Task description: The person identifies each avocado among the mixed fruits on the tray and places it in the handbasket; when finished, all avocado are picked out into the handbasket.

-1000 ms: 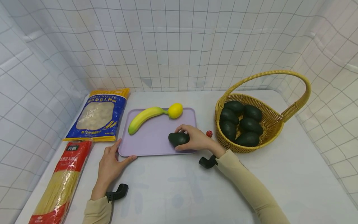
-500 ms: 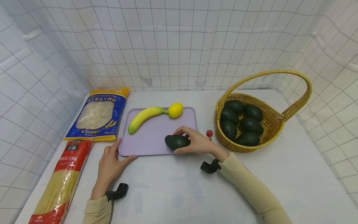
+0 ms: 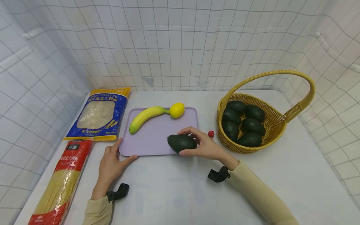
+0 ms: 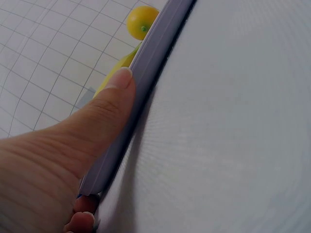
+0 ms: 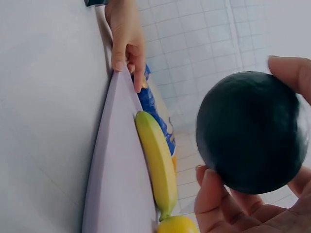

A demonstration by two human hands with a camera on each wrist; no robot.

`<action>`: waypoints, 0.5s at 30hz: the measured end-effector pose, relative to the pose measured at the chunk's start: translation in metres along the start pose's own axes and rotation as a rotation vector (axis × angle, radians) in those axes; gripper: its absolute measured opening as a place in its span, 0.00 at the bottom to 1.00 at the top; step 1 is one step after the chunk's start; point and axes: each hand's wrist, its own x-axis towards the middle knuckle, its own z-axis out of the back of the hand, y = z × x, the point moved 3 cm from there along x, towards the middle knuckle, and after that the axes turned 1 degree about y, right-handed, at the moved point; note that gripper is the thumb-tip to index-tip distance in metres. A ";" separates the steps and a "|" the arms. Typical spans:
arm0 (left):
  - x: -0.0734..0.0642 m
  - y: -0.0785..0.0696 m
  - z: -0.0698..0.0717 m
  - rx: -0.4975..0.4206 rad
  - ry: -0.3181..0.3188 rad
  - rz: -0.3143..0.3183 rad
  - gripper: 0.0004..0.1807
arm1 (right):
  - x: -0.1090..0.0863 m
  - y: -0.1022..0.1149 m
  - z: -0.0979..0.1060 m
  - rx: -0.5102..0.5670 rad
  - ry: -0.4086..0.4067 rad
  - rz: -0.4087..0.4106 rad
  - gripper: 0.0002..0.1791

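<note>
My right hand (image 3: 206, 147) holds a dark green avocado (image 3: 181, 143) over the front right part of a lilac tray (image 3: 149, 145). In the right wrist view, its thumb and fingers wrap the round end of the avocado (image 5: 250, 133), which hangs above the tray's level. My left hand (image 3: 112, 164) grips the tray's front left corner: the thumb (image 4: 109, 102) lies along the front rim and the fingers are around the left side, partly hidden below the corner. A banana (image 3: 146, 117) lies at the tray's back left, its stem at a lemon (image 3: 177, 110).
To the right stands a tall-handled wicker basket (image 3: 277, 134) with several avocados (image 3: 249, 139). A small red item (image 3: 211, 134) lies between basket and tray. At the left are a blue bag of orecchiette (image 3: 97, 115) and a red pack of long pasta (image 3: 62, 184).
The right hand has lifted the avocado from the tray and drawn it slightly toward the front, its wrist moving right. The left hand has stayed at the tray corner.
</note>
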 end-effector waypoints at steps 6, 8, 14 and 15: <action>0.000 -0.002 0.002 -0.001 0.006 0.010 0.52 | -0.013 -0.009 0.008 0.055 -0.041 0.030 0.27; 0.000 -0.002 0.002 -0.005 0.010 0.015 0.52 | -0.018 -0.007 0.012 0.069 -0.048 0.042 0.27; 0.000 -0.002 0.001 -0.009 0.016 0.019 0.52 | -0.034 -0.005 0.025 0.128 -0.093 0.087 0.29; 0.000 -0.002 0.001 -0.009 0.016 0.019 0.52 | -0.036 -0.005 0.027 0.134 -0.104 0.099 0.29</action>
